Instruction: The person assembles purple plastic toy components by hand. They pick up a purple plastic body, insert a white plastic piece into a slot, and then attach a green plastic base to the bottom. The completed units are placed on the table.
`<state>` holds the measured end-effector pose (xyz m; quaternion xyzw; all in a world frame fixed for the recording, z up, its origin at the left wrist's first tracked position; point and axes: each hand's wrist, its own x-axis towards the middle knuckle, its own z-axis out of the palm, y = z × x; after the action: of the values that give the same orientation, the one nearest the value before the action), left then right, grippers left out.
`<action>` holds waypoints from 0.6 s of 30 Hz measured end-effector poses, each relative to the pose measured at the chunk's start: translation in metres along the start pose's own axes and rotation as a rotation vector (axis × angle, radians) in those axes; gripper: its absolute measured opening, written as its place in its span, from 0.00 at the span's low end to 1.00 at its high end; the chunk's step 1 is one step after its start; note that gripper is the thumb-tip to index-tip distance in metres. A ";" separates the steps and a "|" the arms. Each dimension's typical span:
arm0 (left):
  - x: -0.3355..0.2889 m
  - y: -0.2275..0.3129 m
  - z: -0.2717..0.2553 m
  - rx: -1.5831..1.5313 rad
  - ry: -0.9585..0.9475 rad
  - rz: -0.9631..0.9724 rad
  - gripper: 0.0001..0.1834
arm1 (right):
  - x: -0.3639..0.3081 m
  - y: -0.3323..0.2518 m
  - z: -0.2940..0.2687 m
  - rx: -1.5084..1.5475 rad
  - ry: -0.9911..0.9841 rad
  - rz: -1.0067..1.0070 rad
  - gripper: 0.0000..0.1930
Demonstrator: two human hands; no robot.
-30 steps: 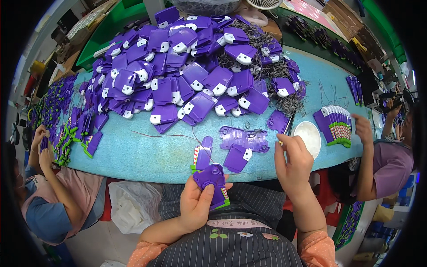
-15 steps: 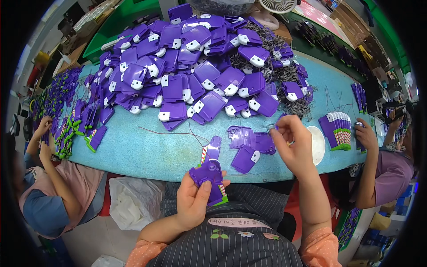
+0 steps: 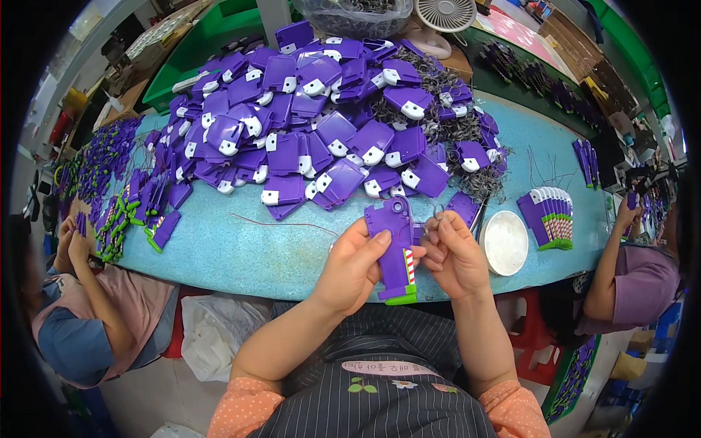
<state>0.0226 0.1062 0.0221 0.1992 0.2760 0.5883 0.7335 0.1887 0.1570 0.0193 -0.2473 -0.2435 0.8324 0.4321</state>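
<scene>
Big heap of purple plastic pcs (image 3: pixel 321 124) on blue table (image 3: pixel 241 255), tangled wire springs (image 3: pixel 467 131), white round dish (image 3: pixel 505 242), fanned purple stack (image 3: pixel 551 208), green crate (image 3: pixel 219 36), white fan (image 3: pixel 449 14), co-workers L (image 3: pixel 87 321) & R (image 3: pixel 635 285)

purple toy part (image 3: pixel 395 248): smooth plastic, slight sheen, green plastic end, red-white striped sticker | heap of purple pieces (image 3: pixel 321 124): glossy plastic, white plastic insets | surface (image 3: pixel 248 248): matt pale-blue | white dish (image 3: pixel 505 242): smooth plastic | springs (image 3: pixel 482 182): thin dark metal wire
</scene>
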 end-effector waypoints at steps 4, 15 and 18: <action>0.012 -0.013 -0.006 -0.071 0.027 0.008 0.17 | -0.003 0.012 -0.003 -0.099 0.130 -0.066 0.05; -0.020 0.014 -0.005 0.194 0.149 0.148 0.17 | -0.071 -0.063 -0.002 -1.181 0.460 -0.508 0.02; -0.056 0.020 0.000 0.349 0.110 0.104 0.18 | -0.089 -0.082 -0.018 -1.717 0.543 -0.596 0.01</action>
<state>-0.0010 0.0564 0.0440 0.3048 0.4029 0.5786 0.6403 0.2935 0.1274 0.0744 -0.5936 -0.7165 0.1385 0.3392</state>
